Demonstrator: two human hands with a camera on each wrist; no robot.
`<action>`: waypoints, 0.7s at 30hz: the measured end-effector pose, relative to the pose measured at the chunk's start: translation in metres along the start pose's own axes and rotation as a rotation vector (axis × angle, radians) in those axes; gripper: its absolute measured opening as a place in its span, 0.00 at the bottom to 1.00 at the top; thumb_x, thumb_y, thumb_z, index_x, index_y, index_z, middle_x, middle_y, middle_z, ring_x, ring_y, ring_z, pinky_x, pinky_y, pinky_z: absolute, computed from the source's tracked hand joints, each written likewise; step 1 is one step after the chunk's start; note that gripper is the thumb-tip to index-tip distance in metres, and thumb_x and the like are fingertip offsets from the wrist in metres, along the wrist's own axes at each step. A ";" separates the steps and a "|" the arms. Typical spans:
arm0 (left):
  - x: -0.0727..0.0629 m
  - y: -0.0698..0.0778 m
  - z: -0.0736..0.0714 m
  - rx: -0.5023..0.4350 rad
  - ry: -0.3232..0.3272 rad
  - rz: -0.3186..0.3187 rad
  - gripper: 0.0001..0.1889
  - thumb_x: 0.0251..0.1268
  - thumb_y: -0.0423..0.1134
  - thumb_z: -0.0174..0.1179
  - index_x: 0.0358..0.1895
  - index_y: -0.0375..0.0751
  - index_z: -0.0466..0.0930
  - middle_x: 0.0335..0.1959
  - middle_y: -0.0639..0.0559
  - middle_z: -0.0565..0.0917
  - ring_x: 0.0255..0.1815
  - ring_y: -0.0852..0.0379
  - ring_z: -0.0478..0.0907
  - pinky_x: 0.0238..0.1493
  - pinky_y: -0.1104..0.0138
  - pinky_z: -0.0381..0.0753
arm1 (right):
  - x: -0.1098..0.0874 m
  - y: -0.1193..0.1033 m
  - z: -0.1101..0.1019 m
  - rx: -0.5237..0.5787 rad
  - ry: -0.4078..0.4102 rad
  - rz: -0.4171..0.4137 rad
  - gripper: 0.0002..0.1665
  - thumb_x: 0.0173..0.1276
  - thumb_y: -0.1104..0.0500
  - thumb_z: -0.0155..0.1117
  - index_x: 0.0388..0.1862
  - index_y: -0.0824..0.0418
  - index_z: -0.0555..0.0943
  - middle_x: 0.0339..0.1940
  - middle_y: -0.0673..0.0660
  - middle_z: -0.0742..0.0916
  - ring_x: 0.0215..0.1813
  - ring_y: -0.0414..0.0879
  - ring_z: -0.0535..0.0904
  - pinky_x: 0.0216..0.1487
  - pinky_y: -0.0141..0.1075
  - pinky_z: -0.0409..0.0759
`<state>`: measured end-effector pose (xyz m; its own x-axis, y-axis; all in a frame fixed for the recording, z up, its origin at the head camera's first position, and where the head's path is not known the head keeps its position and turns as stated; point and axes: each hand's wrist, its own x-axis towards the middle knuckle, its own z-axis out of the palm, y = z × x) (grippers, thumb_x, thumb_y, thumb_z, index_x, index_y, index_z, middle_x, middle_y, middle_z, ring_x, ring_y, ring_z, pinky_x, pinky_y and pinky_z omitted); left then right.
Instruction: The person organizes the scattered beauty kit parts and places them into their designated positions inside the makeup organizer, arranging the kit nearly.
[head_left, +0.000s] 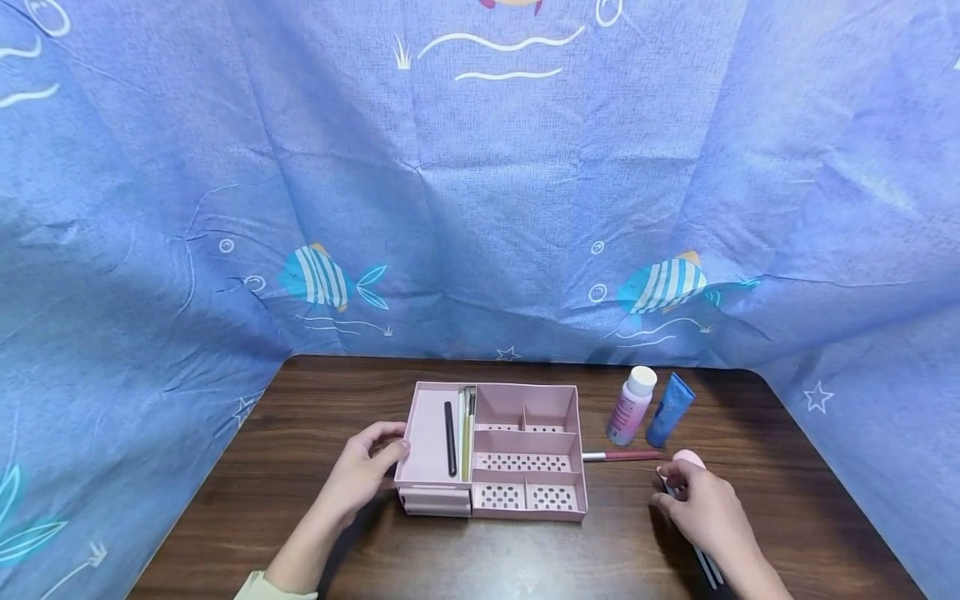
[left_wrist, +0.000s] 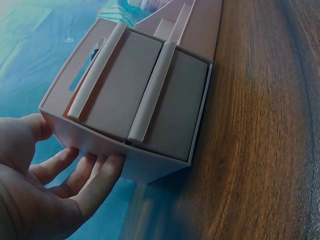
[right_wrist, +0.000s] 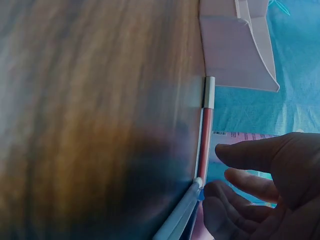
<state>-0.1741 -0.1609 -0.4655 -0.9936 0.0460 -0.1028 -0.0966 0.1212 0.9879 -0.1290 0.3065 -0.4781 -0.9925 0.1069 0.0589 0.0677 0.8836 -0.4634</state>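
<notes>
A pink desk organizer (head_left: pixel 491 508) with open compartments and two drawer fronts (left_wrist: pixel 120 85) stands mid-table. My left hand (head_left: pixel 362 468) rests its fingertips against the organizer's side wall, the thumb at its upper edge. On the organizer's flat top lie a black pen (head_left: pixel 450 437) and several slim brushes (head_left: pixel 467 450). To the right, my right hand (head_left: pixel 705 508) is low over slim pale sticks (head_left: pixel 708 571); its thumb stands apart from its bent fingers, with nothing between them. A pink rounded end (head_left: pixel 687 457) shows behind that hand, the rest hidden.
A red stick with a silver end (head_left: pixel 622 456) lies right of the organizer. Behind it stand a pink bottle with a white cap (head_left: pixel 632 407) and a blue tube (head_left: pixel 670 410). A blue fish-print cloth (head_left: pixel 487 208) hangs behind the dark wooden table (head_left: pixel 525 558).
</notes>
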 end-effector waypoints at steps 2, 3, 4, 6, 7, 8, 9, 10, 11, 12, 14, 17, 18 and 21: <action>0.000 0.000 0.000 0.001 0.001 -0.001 0.19 0.72 0.32 0.60 0.63 0.31 0.77 0.50 0.38 0.82 0.42 0.53 0.82 0.38 0.58 0.91 | 0.000 0.002 0.000 -0.028 -0.009 0.008 0.21 0.56 0.55 0.78 0.48 0.61 0.86 0.34 0.51 0.88 0.37 0.48 0.83 0.35 0.49 0.82; 0.000 0.000 0.000 0.002 0.002 -0.002 0.19 0.72 0.32 0.60 0.63 0.31 0.77 0.50 0.38 0.82 0.42 0.53 0.82 0.38 0.58 0.91 | 0.000 0.003 -0.001 -0.039 -0.014 0.013 0.21 0.56 0.55 0.78 0.48 0.61 0.86 0.33 0.51 0.88 0.36 0.48 0.83 0.34 0.49 0.81; 0.000 0.000 0.000 0.003 0.001 -0.002 0.19 0.72 0.32 0.60 0.63 0.31 0.77 0.50 0.38 0.82 0.42 0.53 0.82 0.38 0.58 0.91 | 0.000 0.004 -0.001 -0.050 -0.020 0.019 0.21 0.56 0.55 0.78 0.48 0.61 0.86 0.32 0.50 0.87 0.36 0.48 0.82 0.33 0.48 0.80; 0.000 0.001 0.000 0.003 -0.001 -0.003 0.19 0.72 0.32 0.60 0.63 0.31 0.77 0.50 0.38 0.82 0.42 0.53 0.82 0.38 0.58 0.91 | 0.000 0.004 -0.001 -0.056 -0.037 0.032 0.22 0.56 0.55 0.77 0.48 0.61 0.85 0.31 0.50 0.86 0.35 0.48 0.82 0.31 0.47 0.79; 0.000 0.001 0.000 0.004 -0.001 -0.003 0.19 0.72 0.32 0.60 0.63 0.31 0.77 0.50 0.39 0.82 0.42 0.53 0.82 0.38 0.58 0.91 | 0.000 0.004 -0.002 -0.056 -0.040 0.037 0.22 0.55 0.55 0.77 0.48 0.61 0.85 0.31 0.50 0.86 0.35 0.48 0.82 0.31 0.47 0.79; 0.000 0.001 0.000 0.005 -0.001 -0.003 0.19 0.72 0.32 0.60 0.63 0.31 0.77 0.50 0.39 0.82 0.42 0.53 0.82 0.38 0.58 0.91 | 0.000 0.004 -0.002 -0.053 -0.043 0.042 0.22 0.55 0.55 0.77 0.48 0.62 0.85 0.32 0.51 0.87 0.35 0.49 0.83 0.31 0.48 0.80; 0.000 0.001 -0.001 0.006 -0.001 -0.003 0.19 0.72 0.32 0.60 0.63 0.31 0.77 0.49 0.39 0.82 0.42 0.53 0.82 0.38 0.58 0.91 | 0.001 0.004 -0.002 -0.050 -0.045 0.047 0.22 0.56 0.55 0.77 0.48 0.62 0.85 0.32 0.52 0.87 0.36 0.50 0.83 0.31 0.49 0.80; 0.000 0.001 -0.001 0.007 -0.001 -0.004 0.19 0.72 0.32 0.60 0.63 0.32 0.77 0.49 0.39 0.82 0.42 0.53 0.82 0.38 0.58 0.91 | 0.001 0.003 -0.002 -0.048 -0.044 0.050 0.22 0.56 0.55 0.77 0.49 0.62 0.86 0.32 0.52 0.88 0.36 0.51 0.84 0.31 0.50 0.81; 0.000 0.001 -0.001 0.008 0.000 -0.004 0.19 0.72 0.32 0.60 0.63 0.32 0.77 0.49 0.39 0.82 0.42 0.53 0.82 0.38 0.58 0.91 | 0.001 0.003 -0.002 -0.046 -0.042 0.052 0.22 0.56 0.55 0.77 0.49 0.61 0.86 0.33 0.53 0.89 0.37 0.52 0.85 0.32 0.51 0.81; 0.000 0.001 -0.001 0.010 0.001 -0.004 0.19 0.72 0.33 0.60 0.63 0.32 0.77 0.49 0.39 0.82 0.42 0.53 0.82 0.38 0.58 0.91 | 0.001 0.002 -0.002 -0.043 -0.042 0.052 0.22 0.56 0.55 0.77 0.49 0.61 0.86 0.33 0.53 0.89 0.37 0.53 0.85 0.32 0.51 0.81; 0.000 0.001 -0.001 0.010 0.001 -0.006 0.19 0.72 0.33 0.61 0.63 0.32 0.77 0.49 0.39 0.82 0.41 0.53 0.82 0.37 0.58 0.91 | 0.001 0.002 -0.001 -0.036 -0.045 0.045 0.21 0.56 0.55 0.77 0.48 0.61 0.86 0.35 0.54 0.90 0.39 0.54 0.86 0.33 0.52 0.82; 0.001 0.000 -0.001 0.012 0.002 -0.009 0.19 0.72 0.33 0.61 0.63 0.32 0.77 0.49 0.39 0.82 0.41 0.54 0.82 0.37 0.58 0.91 | 0.002 0.001 0.000 -0.030 -0.056 0.036 0.19 0.56 0.56 0.77 0.46 0.60 0.87 0.35 0.53 0.90 0.39 0.53 0.86 0.33 0.50 0.81; 0.001 0.000 -0.001 0.014 0.002 -0.010 0.19 0.72 0.33 0.61 0.63 0.32 0.77 0.49 0.39 0.82 0.41 0.54 0.82 0.37 0.58 0.91 | 0.003 0.001 0.001 -0.029 -0.063 0.033 0.19 0.56 0.56 0.77 0.46 0.59 0.87 0.35 0.52 0.90 0.38 0.52 0.86 0.32 0.49 0.81; 0.001 0.000 -0.001 0.019 0.002 -0.013 0.19 0.72 0.33 0.60 0.63 0.32 0.77 0.50 0.39 0.81 0.41 0.53 0.82 0.37 0.59 0.91 | 0.003 0.001 0.004 -0.033 -0.072 0.032 0.18 0.54 0.59 0.77 0.45 0.58 0.88 0.34 0.51 0.90 0.36 0.48 0.84 0.31 0.46 0.78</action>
<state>-0.1749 -0.1619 -0.4655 -0.9924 0.0428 -0.1157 -0.1087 0.1402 0.9841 -0.1322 0.3061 -0.4819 -0.9945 0.1030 -0.0201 0.1014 0.8948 -0.4348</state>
